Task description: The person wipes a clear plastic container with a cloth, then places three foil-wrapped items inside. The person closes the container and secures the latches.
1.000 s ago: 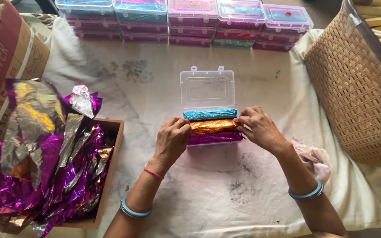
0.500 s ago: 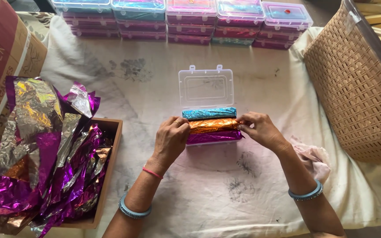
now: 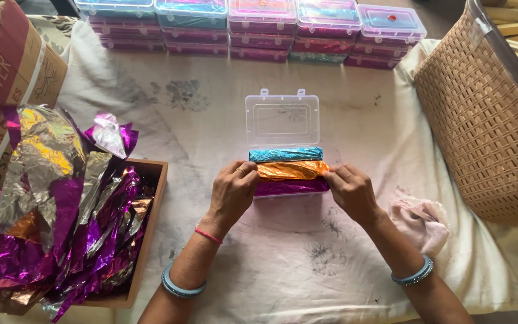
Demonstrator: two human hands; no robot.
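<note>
A clear plastic box with its lid (image 3: 282,120) flipped open stands on the white cloth. Inside lie three foil-wrapped rolls side by side: a blue roll (image 3: 285,154) at the back, an orange roll (image 3: 290,170) in the middle, a purple roll (image 3: 289,187) at the front. My left hand (image 3: 232,191) pinches the left end of the orange roll. The orange roll's right end is held by my right hand (image 3: 350,191). Both hands rest against the box's sides.
A wooden tray (image 3: 151,216) of crumpled purple, silver and gold foil sheets (image 3: 49,210) sits at the left, next to a cardboard box (image 3: 7,84). Stacked closed plastic boxes (image 3: 253,27) line the far edge. A woven basket (image 3: 487,120) stands at the right, a pink cloth (image 3: 421,222) beside it.
My hands have stayed on the orange roll's ends, shifting slightly. The foil sheets at the left have settled lower.
</note>
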